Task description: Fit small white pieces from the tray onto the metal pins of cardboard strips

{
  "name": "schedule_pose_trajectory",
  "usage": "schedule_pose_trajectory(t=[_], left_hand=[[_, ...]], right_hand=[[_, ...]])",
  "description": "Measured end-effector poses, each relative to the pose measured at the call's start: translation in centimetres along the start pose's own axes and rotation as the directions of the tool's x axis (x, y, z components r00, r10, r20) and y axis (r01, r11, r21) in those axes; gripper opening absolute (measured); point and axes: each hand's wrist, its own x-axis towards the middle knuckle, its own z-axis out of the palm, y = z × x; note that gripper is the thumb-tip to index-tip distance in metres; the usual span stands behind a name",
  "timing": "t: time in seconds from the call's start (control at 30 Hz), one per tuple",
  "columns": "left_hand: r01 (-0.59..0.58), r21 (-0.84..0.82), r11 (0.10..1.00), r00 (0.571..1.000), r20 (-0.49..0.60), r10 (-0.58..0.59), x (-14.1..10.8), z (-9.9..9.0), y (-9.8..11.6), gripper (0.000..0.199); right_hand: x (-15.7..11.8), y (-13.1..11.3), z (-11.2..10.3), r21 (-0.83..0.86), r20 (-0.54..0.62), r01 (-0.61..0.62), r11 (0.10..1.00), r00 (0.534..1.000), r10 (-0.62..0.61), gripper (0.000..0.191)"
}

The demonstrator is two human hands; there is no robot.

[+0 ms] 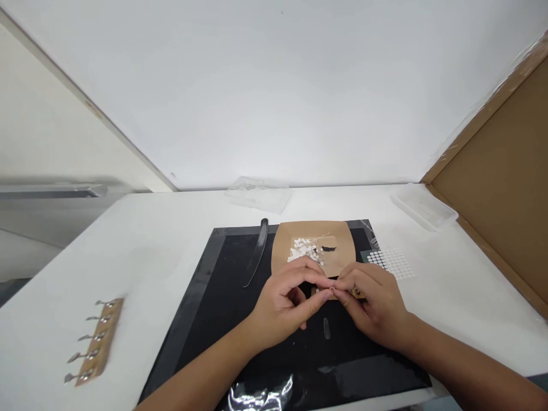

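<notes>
Over the black mat point(231, 319), my left hand point(285, 302) and my right hand point(374, 297) meet at their fingertips. Each is closed in a pinch on something tiny between them, too small to make out. A wooden strip point(314, 294) with small metal pieces lies partly hidden behind the fingers. Just beyond the hands is a brown paper sheet point(280, 234), bearing a pile of small white discs point(302, 249) and a small black piece point(329, 249). A clear sliver point(326, 328) rests on the mat below the fingertips.
Curved black tweezers point(259, 248) lie left of the paper. Beside my right hand is a sheet of white dots point(391, 262). A clear tray point(423, 206), a plastic bag point(259, 194) and a cardboard box wall point(496, 148) stand farther back. At left sits a wooden strip with metal pieces point(100, 342).
</notes>
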Motion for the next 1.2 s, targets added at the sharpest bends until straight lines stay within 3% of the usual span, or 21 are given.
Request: schedule_pose_trajectory(t=[0.1,0.23,0.43,0.67,0.8,1.0,1.2], left_hand=[[-0.123,0.132,0.984,0.992,0.019,0.122,0.2,-0.2,0.3,0.014],[-0.304,0.305,0.902,0.952,0.073,0.297,0.4,-0.4,0.5,0.02],[-0.46,0.399,0.794,0.886,0.144,0.441,0.6,-0.7,0.5,0.026],[-0.431,0.353,0.83,0.902,0.148,0.405,0.9,-0.7,1.4,0.027],[-0.408,0.37,0.835,0.912,0.126,0.39,0.9,-0.8,1.2,0.025],[-0.377,0.452,0.808,0.918,0.064,0.392,0.9,-0.7,0.7,0.018],[-0.358,0.471,0.807,0.923,0.045,0.383,0.6,-0.1,0.7,0.018]], right_hand=[[-0.1,0.1,0.0,-0.049,0.026,0.029,0.998,0.999,-0.028,0.014],[0.1,-0.1,-0.3,-0.107,0.071,0.068,0.992,0.996,-0.06,0.018],[0.4,-0.4,-0.6,-0.116,0.106,0.081,0.99,0.992,-0.068,0.023],[0.7,-0.4,-0.9,-0.002,0.13,0.045,0.999,0.991,-0.045,0.02],[0.6,0.0,-0.6,0.007,0.085,0.037,0.999,0.996,-0.038,0.015],[0.5,0.6,-0.6,-0.128,0.008,0.126,0.984,0.992,-0.126,0.011],[0.7,0.3,-0.8,-0.209,0.028,0.203,0.957,0.979,-0.202,0.012]])
